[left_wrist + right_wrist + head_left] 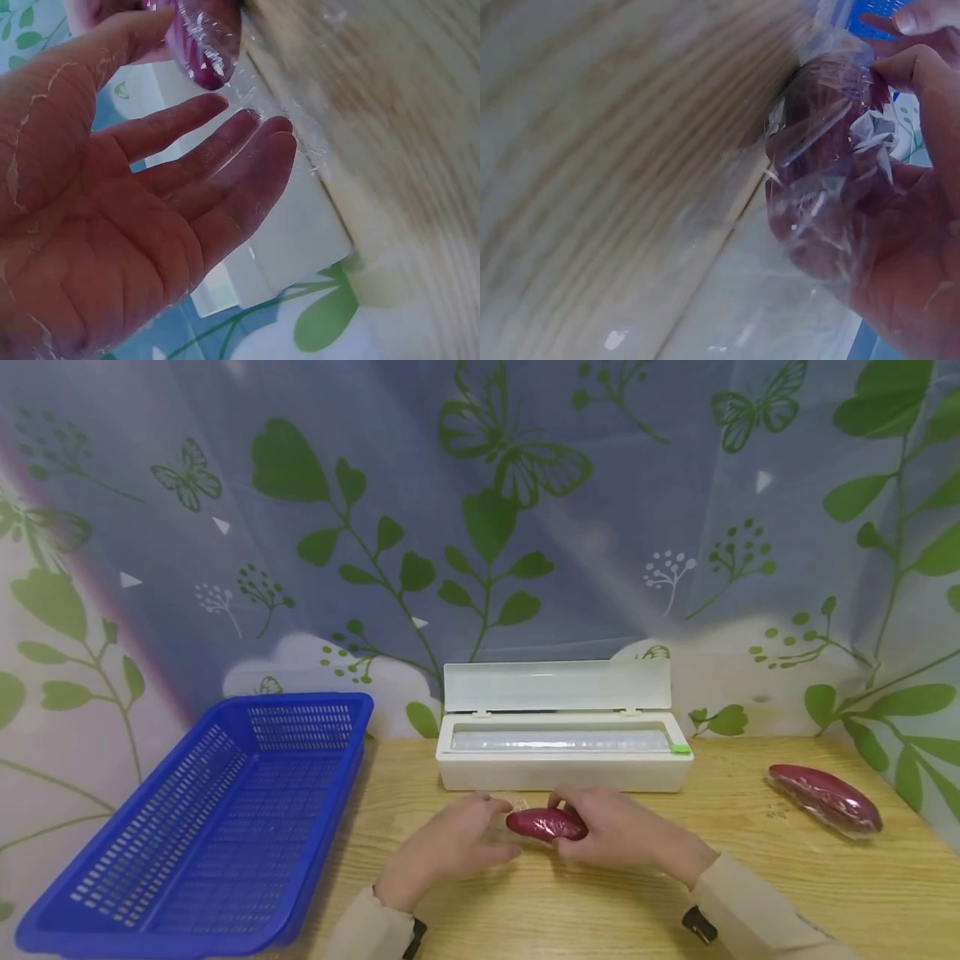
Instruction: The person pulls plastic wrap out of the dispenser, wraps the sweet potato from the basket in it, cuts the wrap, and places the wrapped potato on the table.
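A dark purple-red sweet potato point(547, 824), spindle-shaped and partly covered in clear cling film point(810, 202), is held in my right hand point(618, 833) by its right end. The right fingers curl round it, with crinkled film bunched over the palm side. My left hand point(457, 839) is just left of the sweet potato's tip. Its fingers are loosely spread and the palm is bare in the left wrist view, with loose film point(300, 139) by the fingertips. Directly behind both hands stands a white cling film dispenser point(562, 774) with its lid raised and a roll inside.
A second film-wrapped sweet potato point(825, 799) lies on the wooden table point(750, 877) at the right. To the left sits a large blue plastic basket point(296, 893). A patterned curtain point(585, 568) hangs behind the table. The dispenser has a green slider point(680, 749).
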`<state>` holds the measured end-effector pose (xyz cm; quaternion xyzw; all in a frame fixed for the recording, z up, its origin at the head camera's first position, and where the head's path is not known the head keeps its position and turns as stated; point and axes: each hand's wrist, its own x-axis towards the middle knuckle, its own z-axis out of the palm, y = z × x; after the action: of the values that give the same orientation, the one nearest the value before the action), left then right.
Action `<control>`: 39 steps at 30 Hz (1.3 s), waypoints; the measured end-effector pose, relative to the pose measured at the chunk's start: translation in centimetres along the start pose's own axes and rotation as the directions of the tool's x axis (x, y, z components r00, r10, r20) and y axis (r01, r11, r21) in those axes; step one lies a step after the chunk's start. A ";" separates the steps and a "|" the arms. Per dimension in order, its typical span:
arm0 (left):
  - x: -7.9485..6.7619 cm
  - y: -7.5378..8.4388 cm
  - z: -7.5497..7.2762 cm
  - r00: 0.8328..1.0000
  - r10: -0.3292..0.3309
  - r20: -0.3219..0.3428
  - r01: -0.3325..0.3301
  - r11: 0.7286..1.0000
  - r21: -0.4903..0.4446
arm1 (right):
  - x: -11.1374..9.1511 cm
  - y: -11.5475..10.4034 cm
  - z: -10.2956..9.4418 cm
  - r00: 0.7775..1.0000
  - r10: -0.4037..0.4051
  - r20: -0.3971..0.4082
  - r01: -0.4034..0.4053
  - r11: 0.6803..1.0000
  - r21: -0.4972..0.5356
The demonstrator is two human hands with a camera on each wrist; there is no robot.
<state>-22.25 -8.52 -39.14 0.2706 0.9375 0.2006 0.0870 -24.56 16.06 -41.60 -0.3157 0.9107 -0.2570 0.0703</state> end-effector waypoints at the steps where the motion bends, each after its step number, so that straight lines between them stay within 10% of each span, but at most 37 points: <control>1: 0.0 0.1 0.1 1.000 0.000 0.010 0.000 1.000 -0.012 | -0.1 0.1 0.0 1.000 0.000 0.003 0.000 1.000 0.026; 7: 1.0 -0.4 0.8 0.998 0.045 0.036 -0.032 0.953 -0.300 | -0.4 0.3 -0.1 0.999 -0.042 -0.010 0.043 0.985 0.169; 16: 1.9 -0.9 1.5 0.994 -0.076 0.079 0.109 0.706 -0.699 | -0.8 0.1 0.0 0.987 -0.124 -0.098 0.143 0.967 0.210; 21: 2.1 -1.0 1.7 0.991 -0.117 0.063 0.123 0.628 -0.768 | -1.4 -0.5 -0.1 0.971 -0.137 -0.198 0.152 0.987 0.061; 27: 2.1 -1.0 1.4 0.980 -0.195 -0.037 0.084 0.573 -0.815 | -2.6 0.1 -1.2 0.824 -0.304 -0.479 0.116 0.917 -0.382; 33: 2.0 -0.7 1.1 0.991 -0.134 -0.004 0.065 0.512 -0.856 | -3.6 1.2 -1.9 0.703 -0.400 -0.588 0.084 0.868 -0.489; 36: 2.0 -0.2 1.1 0.996 -0.094 0.005 0.048 0.456 -0.889 | -3.7 1.1 -1.7 0.729 -0.336 -0.596 0.126 0.922 -0.366; 39: 2.0 0.3 1.2 0.998 -0.063 -0.002 0.023 0.391 -0.920 | -3.8 0.5 -1.3 0.810 -0.172 -0.560 0.123 0.985 -0.124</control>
<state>-23.46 -6.80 -40.22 0.1499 0.6798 0.6867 0.2096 -22.19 19.30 -40.86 -0.2971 0.8725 -0.3068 -0.2375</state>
